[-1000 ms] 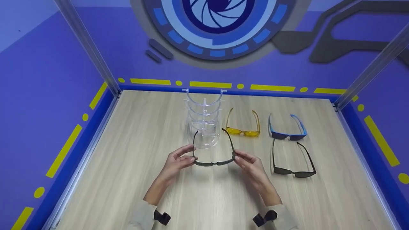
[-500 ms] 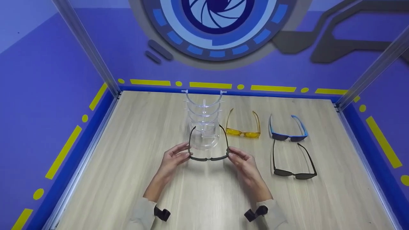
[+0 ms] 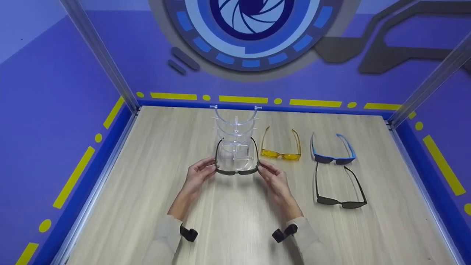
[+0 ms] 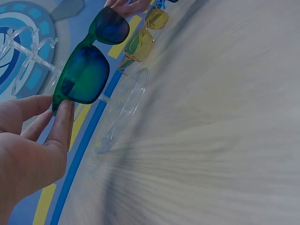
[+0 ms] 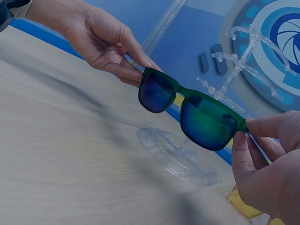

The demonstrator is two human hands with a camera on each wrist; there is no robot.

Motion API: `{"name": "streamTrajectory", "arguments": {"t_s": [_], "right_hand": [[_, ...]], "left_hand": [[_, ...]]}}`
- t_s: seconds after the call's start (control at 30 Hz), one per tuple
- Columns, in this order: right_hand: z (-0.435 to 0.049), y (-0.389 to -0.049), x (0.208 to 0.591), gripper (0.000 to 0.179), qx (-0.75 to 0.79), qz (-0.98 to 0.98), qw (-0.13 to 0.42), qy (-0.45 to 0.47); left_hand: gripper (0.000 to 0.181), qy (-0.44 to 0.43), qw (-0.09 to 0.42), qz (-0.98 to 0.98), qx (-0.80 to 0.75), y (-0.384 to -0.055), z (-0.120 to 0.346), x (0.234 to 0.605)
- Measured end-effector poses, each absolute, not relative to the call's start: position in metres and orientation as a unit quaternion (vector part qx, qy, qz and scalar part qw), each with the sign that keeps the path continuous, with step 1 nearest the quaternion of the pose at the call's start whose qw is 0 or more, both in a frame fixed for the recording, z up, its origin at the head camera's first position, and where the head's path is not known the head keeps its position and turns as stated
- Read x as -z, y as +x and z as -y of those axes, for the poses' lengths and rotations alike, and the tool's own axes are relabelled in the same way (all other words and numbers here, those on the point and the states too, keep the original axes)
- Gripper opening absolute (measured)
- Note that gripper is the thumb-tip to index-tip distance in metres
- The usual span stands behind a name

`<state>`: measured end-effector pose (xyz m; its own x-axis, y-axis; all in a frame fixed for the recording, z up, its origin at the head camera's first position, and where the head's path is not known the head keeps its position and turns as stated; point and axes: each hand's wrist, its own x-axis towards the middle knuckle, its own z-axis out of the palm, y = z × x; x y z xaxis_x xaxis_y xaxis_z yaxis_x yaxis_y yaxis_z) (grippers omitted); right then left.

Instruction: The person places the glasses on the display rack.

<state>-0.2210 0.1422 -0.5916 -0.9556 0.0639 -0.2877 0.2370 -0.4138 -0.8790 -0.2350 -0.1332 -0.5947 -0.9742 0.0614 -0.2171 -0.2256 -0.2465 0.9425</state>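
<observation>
The green sunglasses [image 5: 194, 112] have moved toward the clear stand [image 5: 240, 61], left hand [image 3: 196, 177] and right hand [image 3: 275, 181] pinching opposite ends; uneven pushing might snag them on its prongs.

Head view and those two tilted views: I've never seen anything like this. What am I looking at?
There is no robot here, just a person's bare left hand and right hand. The wide picture comes from a camera worn on the head, looking down; the tilted ones come from a camera on each wrist. The hands pinch green sunglasses at opposite ends, above the table and in front of a clear stand. To its right lie yellow, blue and black pairs.
</observation>
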Motion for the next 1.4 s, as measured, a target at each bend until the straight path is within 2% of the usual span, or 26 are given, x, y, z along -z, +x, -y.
{"name": "streamTrajectory", "arguments": {"t_s": [0.37, 0.63, 0.87, 1.17, 1.4], "right_hand": [[-0.127, -0.243, 0.591, 0.038, 0.835, -0.533, 0.002, 0.139], [-0.126, -0.258, 0.597, 0.038, 0.828, -0.543, -0.009, 0.142], [-0.125, -0.265, 0.599, 0.035, 0.806, -0.576, 0.012, 0.137], [-0.125, -0.270, 0.603, 0.039, 0.792, -0.602, 0.031, 0.099], [-0.125, -0.270, 0.607, 0.042, 0.793, -0.599, 0.052, 0.101]], "left_hand": [[0.038, -0.072, 0.059, -0.597, -0.797, -0.261, 0.131, 0.598], [0.035, -0.082, 0.047, -0.603, -0.792, -0.283, 0.128, 0.597], [0.033, -0.083, 0.026, -0.615, -0.784, -0.294, 0.128, 0.601], [0.034, -0.085, 0.011, -0.601, -0.795, -0.303, 0.126, 0.607], [0.032, -0.094, 0.023, -0.602, -0.792, -0.302, 0.128, 0.609]]}}
